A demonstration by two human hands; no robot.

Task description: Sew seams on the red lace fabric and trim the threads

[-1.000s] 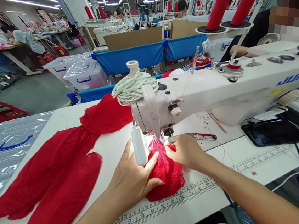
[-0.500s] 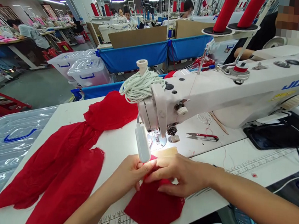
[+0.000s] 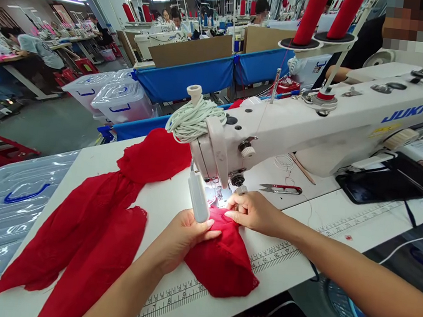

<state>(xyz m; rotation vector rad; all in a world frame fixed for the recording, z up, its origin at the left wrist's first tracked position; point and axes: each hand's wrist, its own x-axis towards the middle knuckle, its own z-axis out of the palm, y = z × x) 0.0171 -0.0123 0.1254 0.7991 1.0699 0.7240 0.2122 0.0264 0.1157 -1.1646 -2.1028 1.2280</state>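
A piece of red fabric [image 3: 221, 265] lies on the white table just in front of the needle area of a JUKI sewing machine [image 3: 276, 120]. My left hand [image 3: 186, 234] grips its left edge between thumb and fingers, partly behind the small white lamp [image 3: 199, 197]. At the upper right edge of the same fabric, my right hand [image 3: 253, 212] pinches the cloth close to the lit presser foot [image 3: 221, 195]. Left of the machine, a larger heap of red fabric [image 3: 92, 216] spreads over the table, touched by neither hand.
Thread snips [image 3: 281, 189] and a dark phone [image 3: 378, 186] lie right of the needle. A printed ruler [image 3: 177, 298] runs along the table's front edge. Clear plastic boxes [image 3: 17, 203] stand at the left. A co-worker's arm [image 3: 336, 73] shows behind the machine.
My right hand has moved up towards the presser foot, and the fabric has shifted up with it. My left hand has shifted slightly left. The view has turned a little to the right.
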